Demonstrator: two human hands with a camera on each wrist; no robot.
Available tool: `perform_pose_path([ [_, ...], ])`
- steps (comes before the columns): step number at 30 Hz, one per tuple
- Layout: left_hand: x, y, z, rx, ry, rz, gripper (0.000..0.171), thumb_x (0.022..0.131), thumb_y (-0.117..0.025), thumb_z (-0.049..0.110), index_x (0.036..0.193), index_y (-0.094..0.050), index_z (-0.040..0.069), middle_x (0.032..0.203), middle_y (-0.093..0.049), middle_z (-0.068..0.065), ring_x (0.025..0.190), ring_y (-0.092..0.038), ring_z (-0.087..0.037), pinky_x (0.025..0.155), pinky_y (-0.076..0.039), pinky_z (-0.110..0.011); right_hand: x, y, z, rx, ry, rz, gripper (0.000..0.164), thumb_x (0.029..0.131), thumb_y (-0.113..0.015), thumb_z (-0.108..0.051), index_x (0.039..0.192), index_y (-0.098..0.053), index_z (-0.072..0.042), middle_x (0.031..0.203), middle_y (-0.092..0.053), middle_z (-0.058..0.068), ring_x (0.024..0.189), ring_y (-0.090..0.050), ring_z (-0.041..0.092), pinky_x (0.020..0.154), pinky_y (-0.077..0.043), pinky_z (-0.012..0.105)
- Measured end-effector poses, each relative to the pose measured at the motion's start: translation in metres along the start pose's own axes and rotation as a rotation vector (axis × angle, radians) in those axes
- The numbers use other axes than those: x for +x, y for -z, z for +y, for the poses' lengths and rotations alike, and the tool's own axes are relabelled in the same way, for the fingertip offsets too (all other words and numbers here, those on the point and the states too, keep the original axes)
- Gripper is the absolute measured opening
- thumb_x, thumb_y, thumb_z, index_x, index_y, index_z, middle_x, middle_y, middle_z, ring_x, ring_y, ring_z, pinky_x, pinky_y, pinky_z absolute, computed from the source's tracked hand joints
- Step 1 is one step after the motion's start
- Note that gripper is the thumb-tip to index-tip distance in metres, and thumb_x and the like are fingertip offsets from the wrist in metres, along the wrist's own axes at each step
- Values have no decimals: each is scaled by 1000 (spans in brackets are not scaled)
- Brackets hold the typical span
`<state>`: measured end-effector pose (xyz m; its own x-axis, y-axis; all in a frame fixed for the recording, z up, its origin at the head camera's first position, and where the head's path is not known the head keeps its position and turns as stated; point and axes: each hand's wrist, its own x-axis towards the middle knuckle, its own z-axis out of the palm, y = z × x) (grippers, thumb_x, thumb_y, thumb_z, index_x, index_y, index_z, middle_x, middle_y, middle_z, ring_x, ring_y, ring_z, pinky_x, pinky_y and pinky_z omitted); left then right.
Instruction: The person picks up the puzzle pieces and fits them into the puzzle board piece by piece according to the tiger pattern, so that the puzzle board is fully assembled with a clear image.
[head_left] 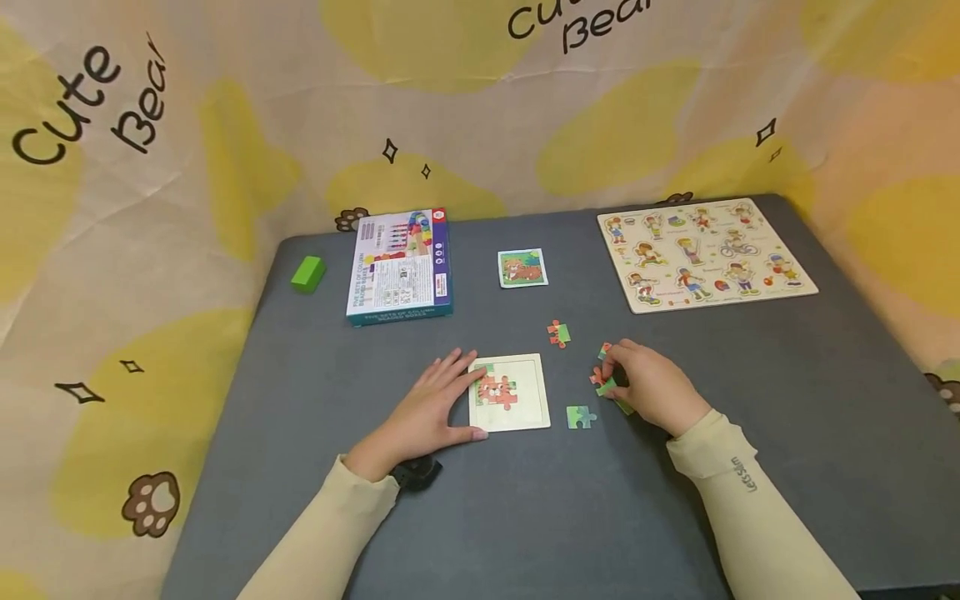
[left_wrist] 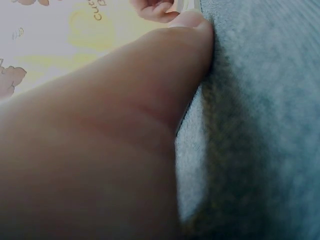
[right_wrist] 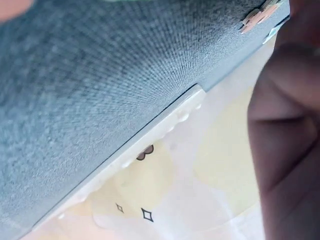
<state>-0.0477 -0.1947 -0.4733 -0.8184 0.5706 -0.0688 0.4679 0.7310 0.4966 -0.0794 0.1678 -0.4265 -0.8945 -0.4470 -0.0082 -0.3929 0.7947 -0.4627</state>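
My left hand [head_left: 416, 412] lies with spread fingers over the left side of a square puzzle tray [head_left: 532, 396], its thumb at the near edge. Several joined jigsaw pieces [head_left: 497, 392] in the tray show part of a red-orange animal face. To the right of the tray, my right hand [head_left: 656, 385] pinches a red and green jigsaw piece [head_left: 604, 384] between thumb and index finger, low over the table. Beside its fingertips lie a small piece [head_left: 604, 350] and a green piece [head_left: 624, 407], partly covered by the hand. The right wrist view shows loose pieces [right_wrist: 260, 17] near the hand.
Loose pieces lie behind [head_left: 558, 333] and in front [head_left: 581, 417], right of the tray. Farther back are a picture card [head_left: 522, 268], a boxed set [head_left: 400, 267] and a green block [head_left: 308, 274]. A board with figures [head_left: 707, 254] occupies the back right; a printed cloth [head_left: 480, 108] hangs behind.
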Motion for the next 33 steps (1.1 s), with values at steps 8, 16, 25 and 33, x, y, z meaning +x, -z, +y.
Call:
perform_pose_path([
  [8, -1, -1, 3, -8, 8, 2, 97, 89, -82, 52, 165, -36, 13, 174, -18, -6, 161, -6, -27, 129, -8, -52, 1, 2, -2, 105, 38, -58, 32, 83, -87, 1, 94, -59, -10, 76, -50, -3, 74, -58, 18, 67, -48, 35],
  [16, -1, 0, 4, -2, 15, -6, 97, 89, -81, 53, 165, -36, 13, 174, -18, -6, 161, -6, -26, 129, -7, -50, 8, -1, -40, 91, 174, -19, 13, 87, -86, -7, 87, -76, -15, 83, -62, -11, 76, -59, 10, 71, -53, 33],
  [25, -1, 3, 4, -21, 10, -3, 95, 89, -81, 52, 164, -37, 13, 174, -18, -7, 161, -7, -27, 129, -7, -51, 23, -31, -73, 66, 174, -76, 23, 85, -88, -9, 95, -68, -15, 74, -64, -11, 63, -54, 3, 57, -46, 24],
  [33, -1, 3, 1, -7, 4, 0, 95, 90, -80, 54, 164, -36, 13, 175, -17, -6, 161, -6, -26, 129, -8, -50, 24, -37, -74, 33, 178, -30, 19, 82, -90, -9, 96, -78, -12, 76, -59, -10, 68, -53, 6, 62, -48, 26],
])
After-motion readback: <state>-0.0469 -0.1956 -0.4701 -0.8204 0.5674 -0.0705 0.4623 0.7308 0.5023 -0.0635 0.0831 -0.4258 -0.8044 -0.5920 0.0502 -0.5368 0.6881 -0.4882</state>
